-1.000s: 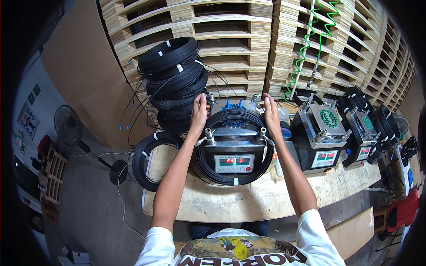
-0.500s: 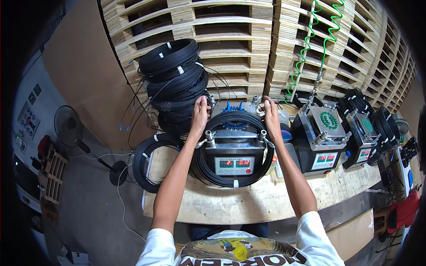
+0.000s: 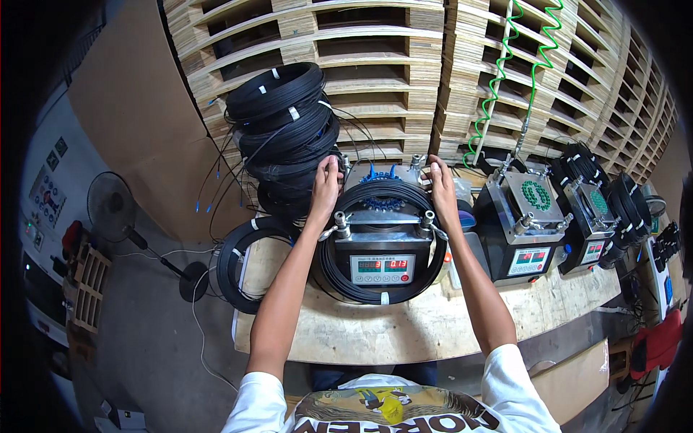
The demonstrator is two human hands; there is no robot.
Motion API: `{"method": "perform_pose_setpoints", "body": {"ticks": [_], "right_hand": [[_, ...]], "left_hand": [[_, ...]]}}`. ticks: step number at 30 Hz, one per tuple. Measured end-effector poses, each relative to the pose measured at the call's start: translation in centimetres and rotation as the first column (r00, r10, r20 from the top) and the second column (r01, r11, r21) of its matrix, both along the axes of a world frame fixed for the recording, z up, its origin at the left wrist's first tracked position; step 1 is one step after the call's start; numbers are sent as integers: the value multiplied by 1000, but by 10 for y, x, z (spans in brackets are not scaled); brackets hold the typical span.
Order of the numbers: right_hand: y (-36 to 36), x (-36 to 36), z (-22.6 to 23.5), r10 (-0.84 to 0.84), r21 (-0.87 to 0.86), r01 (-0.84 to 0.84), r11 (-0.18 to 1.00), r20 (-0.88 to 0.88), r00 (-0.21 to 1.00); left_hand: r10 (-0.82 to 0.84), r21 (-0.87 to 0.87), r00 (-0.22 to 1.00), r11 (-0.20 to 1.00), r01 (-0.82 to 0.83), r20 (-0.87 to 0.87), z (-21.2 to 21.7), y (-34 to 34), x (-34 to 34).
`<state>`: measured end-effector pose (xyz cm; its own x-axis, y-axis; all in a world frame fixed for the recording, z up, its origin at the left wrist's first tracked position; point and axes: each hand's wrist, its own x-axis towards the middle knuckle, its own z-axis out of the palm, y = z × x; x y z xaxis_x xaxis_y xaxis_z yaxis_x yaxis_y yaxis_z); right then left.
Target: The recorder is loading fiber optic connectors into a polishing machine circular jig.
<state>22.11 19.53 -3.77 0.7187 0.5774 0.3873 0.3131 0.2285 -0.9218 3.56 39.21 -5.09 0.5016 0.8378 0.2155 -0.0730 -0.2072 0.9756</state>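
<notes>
Two-sided reach, with left hand and right hand half-curled beside the machine on the counter; whether gripping anything, impossible to tell. Black cable coil looped about its front. Apparently a steadying step, calling next for even handling from both sides.

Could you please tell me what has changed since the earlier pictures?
On the machine in front, the red readout has changed, and the right-side green hose has swung slightly rightward. No hold or release shows: the left hand and right hand remain at the machine's sides, and the black cable coil still encircles its readout.
</notes>
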Motion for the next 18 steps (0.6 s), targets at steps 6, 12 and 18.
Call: {"method": "perform_pose_setpoints", "body": {"ticks": [6,12,18], "right_hand": [[-3,4,1,-23,-47,26,999,68,997],[-2,-3,4,-21,-18,21,1000,19,1000],[-2,0,2,2,0,-2,1000,31,1000]], "left_hand": [[-12,-15,1000,1000,11,-10,9,-10,-3],[-18,-8,1000,1000,18,26,2,-1,-3],[13,-14,997,1000,-12,81,0,-2,0]]}}
